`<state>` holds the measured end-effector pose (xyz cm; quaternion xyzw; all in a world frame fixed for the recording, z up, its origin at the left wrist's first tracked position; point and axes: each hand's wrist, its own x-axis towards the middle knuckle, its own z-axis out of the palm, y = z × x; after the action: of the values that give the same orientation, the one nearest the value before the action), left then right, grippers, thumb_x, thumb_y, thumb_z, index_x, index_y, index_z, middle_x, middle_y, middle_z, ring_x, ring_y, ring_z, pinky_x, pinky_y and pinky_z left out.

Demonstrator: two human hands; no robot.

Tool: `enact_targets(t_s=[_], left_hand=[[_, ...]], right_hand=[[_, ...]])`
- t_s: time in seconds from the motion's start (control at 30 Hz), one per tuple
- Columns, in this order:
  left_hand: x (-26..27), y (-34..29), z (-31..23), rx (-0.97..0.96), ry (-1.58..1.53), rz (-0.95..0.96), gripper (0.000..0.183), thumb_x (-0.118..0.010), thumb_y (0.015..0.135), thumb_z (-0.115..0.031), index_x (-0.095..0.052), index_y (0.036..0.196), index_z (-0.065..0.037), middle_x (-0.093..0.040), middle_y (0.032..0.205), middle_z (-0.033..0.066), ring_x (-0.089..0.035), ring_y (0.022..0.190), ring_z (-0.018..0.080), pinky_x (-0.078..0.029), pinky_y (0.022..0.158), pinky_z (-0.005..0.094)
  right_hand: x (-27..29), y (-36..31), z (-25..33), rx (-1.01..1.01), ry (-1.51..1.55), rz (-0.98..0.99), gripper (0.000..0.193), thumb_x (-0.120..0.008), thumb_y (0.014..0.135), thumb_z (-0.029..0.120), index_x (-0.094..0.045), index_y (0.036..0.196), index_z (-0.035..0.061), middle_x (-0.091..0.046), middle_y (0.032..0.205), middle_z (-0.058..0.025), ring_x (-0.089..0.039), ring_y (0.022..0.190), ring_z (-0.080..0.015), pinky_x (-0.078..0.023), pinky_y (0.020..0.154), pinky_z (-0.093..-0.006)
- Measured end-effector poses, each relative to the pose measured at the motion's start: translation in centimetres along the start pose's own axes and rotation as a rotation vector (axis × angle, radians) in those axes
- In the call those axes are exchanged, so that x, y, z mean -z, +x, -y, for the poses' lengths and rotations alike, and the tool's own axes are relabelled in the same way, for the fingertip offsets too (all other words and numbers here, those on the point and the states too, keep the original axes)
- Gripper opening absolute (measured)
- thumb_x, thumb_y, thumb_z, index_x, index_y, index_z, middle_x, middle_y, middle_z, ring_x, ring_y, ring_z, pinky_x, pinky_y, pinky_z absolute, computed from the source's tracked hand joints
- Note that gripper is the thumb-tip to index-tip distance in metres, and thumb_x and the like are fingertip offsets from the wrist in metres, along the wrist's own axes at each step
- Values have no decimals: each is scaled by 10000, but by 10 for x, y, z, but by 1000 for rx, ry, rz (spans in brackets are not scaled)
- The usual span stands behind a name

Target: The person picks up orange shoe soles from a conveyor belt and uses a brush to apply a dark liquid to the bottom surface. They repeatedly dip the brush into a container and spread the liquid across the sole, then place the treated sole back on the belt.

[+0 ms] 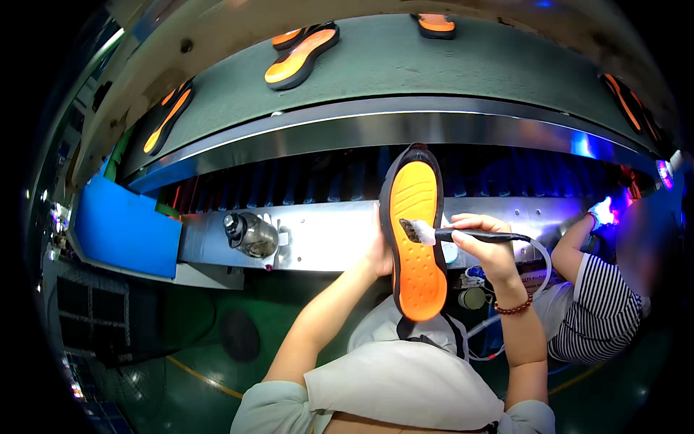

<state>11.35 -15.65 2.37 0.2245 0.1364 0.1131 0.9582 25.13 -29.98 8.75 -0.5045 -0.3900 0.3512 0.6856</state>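
An orange-and-black shoe sole (419, 282) stands nearly upright in front of me, its orange inner face turned toward me. My left hand (379, 249) is closed on its left edge; the fingers behind it are hidden. In my right hand (486, 249) is a brush (470, 236) with a black handle, gripped between thumb and fingers. The brush's dark bristles lie against the middle of the orange face. A pale tube (541, 254) runs from the handle's end and curves down beside my right forearm.
Beyond a metal rail (347, 124), several orange-and-black soles lie on a green conveyor belt (376, 72). A dark translucent bottle (256, 236) stands on the metal ledge (329, 235). At left is a blue panel (130, 228). A co-worker in a striped top (600, 311) works at right, near violet light.
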Motion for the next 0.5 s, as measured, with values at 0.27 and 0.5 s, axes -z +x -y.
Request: enact_targets(t_s=[0.27, 0.5], left_hand=[[-19, 1, 23, -19, -27, 121, 821, -105, 774, -711, -318, 1306, -122, -458, 1234, 105, -488, 1088, 253, -398, 914, 411], [-23, 9, 27, -211, 1, -117, 709, -174, 836, -627, -358, 1273, -98, -465, 1220, 88, -470, 1093, 233, -371, 935, 372]], right_hand=[[10, 30, -14, 53, -64, -209, 137, -638, 741, 33, -626, 858, -37, -635, 758, -55, -579, 675, -71, -463, 625, -182], [-24, 31, -18, 653, -723, -233, 111, -645, 635, 94, -627, 739, 59, -624, 738, -76, -582, 707, -220, -409, 690, -328]])
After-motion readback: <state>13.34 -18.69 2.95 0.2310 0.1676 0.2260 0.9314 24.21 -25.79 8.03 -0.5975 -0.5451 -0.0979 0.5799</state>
